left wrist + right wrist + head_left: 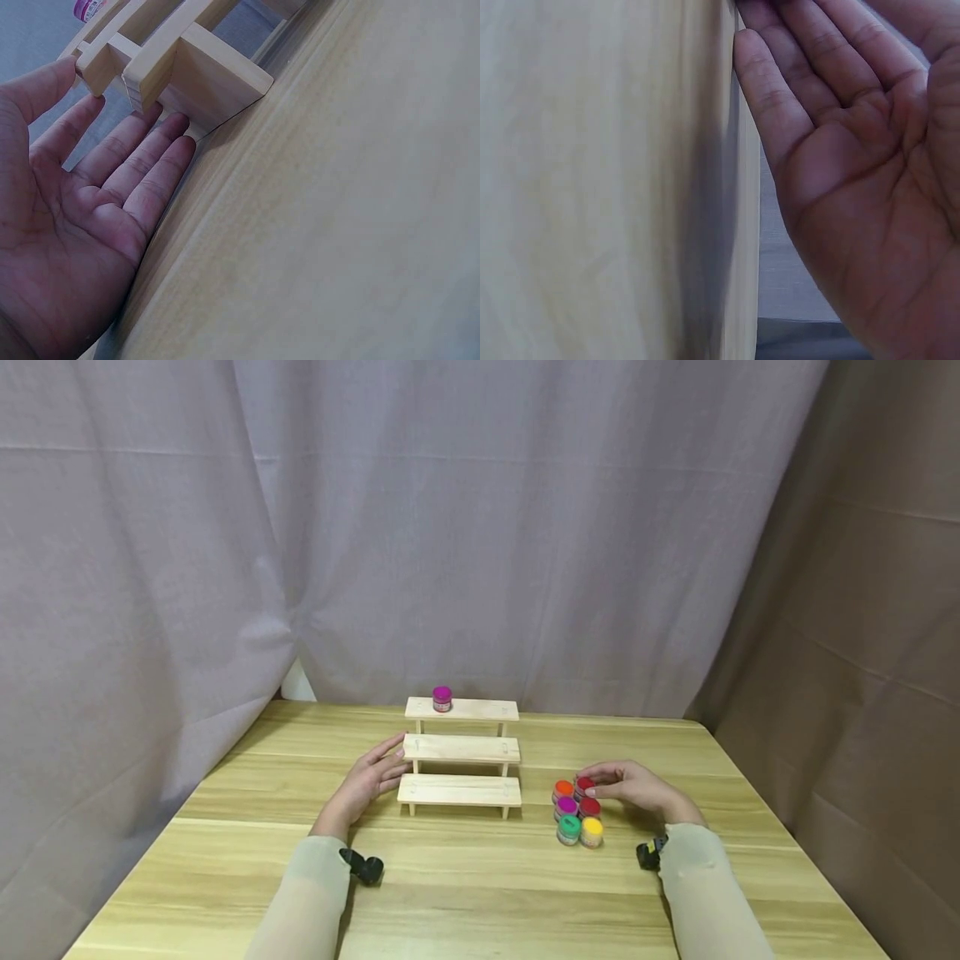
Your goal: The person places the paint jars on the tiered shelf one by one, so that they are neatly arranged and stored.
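A pale wooden stand with three steps (461, 748) sits on the table. My left hand (367, 781) is at its left side, fingers extended against the ends of the steps; the left wrist view shows the palm (82, 202) facing the stand (214, 79). A small jar with a magenta lid (442, 699) stands on the top step, left of its middle. Right of the stand, my right hand (630, 783) has thumb and forefinger around a red-lidded jar (584, 786) at the back of a cluster. In the right wrist view, the fingertips and that jar are out of sight.
Closely grouped around the touched jar are jars with orange (562, 789), magenta (566, 807), red (590, 808), green (569, 828) and yellow (592, 831) lids. Grey curtains (480, 543) hang behind the wooden table (480, 902). Each wrist wears a small black camera.
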A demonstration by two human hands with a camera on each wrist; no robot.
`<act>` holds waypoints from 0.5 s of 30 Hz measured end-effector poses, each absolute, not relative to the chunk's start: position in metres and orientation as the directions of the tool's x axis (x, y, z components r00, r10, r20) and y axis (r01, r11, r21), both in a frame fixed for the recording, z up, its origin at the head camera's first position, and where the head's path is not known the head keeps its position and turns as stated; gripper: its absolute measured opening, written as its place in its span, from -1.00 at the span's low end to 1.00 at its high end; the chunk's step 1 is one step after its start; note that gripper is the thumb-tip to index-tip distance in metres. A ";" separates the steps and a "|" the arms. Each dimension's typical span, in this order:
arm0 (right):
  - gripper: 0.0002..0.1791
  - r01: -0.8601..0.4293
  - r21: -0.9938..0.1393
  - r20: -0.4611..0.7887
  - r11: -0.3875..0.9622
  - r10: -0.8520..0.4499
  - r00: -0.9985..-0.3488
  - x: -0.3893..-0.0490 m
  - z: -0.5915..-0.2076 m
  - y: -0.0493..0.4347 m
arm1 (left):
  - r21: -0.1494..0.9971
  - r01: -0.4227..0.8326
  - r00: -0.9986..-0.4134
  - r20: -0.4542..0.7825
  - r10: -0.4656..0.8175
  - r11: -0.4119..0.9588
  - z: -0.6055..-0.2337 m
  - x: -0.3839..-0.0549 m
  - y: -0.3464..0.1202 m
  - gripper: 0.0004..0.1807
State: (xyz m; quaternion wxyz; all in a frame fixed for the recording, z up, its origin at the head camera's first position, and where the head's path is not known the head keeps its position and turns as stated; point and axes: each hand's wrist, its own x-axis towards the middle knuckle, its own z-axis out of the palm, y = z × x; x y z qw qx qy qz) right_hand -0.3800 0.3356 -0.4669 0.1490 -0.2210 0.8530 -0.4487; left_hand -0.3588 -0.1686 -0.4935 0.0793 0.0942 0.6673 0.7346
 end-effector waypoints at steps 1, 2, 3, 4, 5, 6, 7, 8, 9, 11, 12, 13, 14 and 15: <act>-0.56 -0.241 -0.833 -0.057 0.499 -0.510 -0.858 -0.380 -0.467 0.336 | 0.995 0.009 -0.970 0.033 0.241 -0.098 -0.494 -0.359 -0.169 -0.33; -0.56 -0.239 -0.833 -0.059 0.499 -0.510 -0.858 -0.379 -0.467 0.336 | 0.995 0.010 -0.970 0.034 0.241 -0.097 -0.494 -0.359 -0.169 -0.33; -0.55 -0.239 -0.832 -0.059 0.500 -0.509 -0.859 -0.379 -0.467 0.336 | 0.995 0.011 -0.970 0.034 0.241 -0.096 -0.494 -0.359 -0.169 -0.34; -0.55 -0.238 -0.833 -0.060 0.499 -0.509 -0.859 -0.380 -0.467 0.336 | 0.995 0.012 -0.970 0.035 0.240 -0.095 -0.494 -0.359 -0.169 -0.34; -0.54 -0.237 -0.835 -0.061 0.496 -0.511 -0.857 -0.380 -0.467 0.336 | 0.995 0.012 -0.970 0.035 0.239 -0.095 -0.494 -0.359 -0.169 -0.35; -0.53 -0.236 -0.837 -0.061 0.494 -0.513 -0.856 -0.380 -0.468 0.336 | 0.995 0.011 -0.971 0.033 0.237 -0.097 -0.494 -0.359 -0.168 -0.36; -0.52 -0.237 -0.839 -0.061 0.491 -0.517 -0.854 -0.381 -0.468 0.337 | 0.995 0.010 -0.971 0.033 0.235 -0.098 -0.495 -0.360 -0.168 -0.36; -0.52 -0.236 -0.840 -0.061 0.488 -0.518 -0.853 -0.381 -0.469 0.337 | 0.995 0.010 -0.972 0.033 0.234 -0.097 -0.495 -0.360 -0.168 -0.36; -0.51 -0.240 -0.841 -0.058 0.486 -0.521 -0.852 -0.381 -0.469 0.337 | 0.995 0.007 -0.972 0.030 0.231 -0.099 -0.495 -0.360 -0.168 -0.36; -0.52 -0.245 -0.840 -0.053 0.484 -0.521 -0.852 -0.381 -0.469 0.337 | 0.995 0.004 -0.973 0.027 0.228 -0.102 -0.494 -0.359 -0.168 -0.37; -0.52 -0.247 -0.837 -0.049 0.488 -0.517 -0.854 -0.381 -0.469 0.337 | 0.995 0.004 -0.973 0.027 0.227 -0.103 -0.494 -0.359 -0.168 -0.37; -0.53 -0.249 -0.836 -0.045 0.490 -0.513 -0.857 -0.381 -0.468 0.337 | 0.995 0.004 -0.973 0.028 0.227 -0.104 -0.494 -0.360 -0.168 -0.37; -0.53 -0.250 -0.833 -0.043 0.494 -0.508 -0.861 -0.381 -0.468 0.337 | 0.995 0.004 -0.973 0.028 0.228 -0.104 -0.494 -0.360 -0.168 -0.38; -0.53 -0.252 -0.829 -0.041 0.499 -0.504 -0.863 -0.381 -0.468 0.337 | 0.994 0.005 -0.973 0.029 0.229 -0.105 -0.494 -0.359 -0.168 -0.38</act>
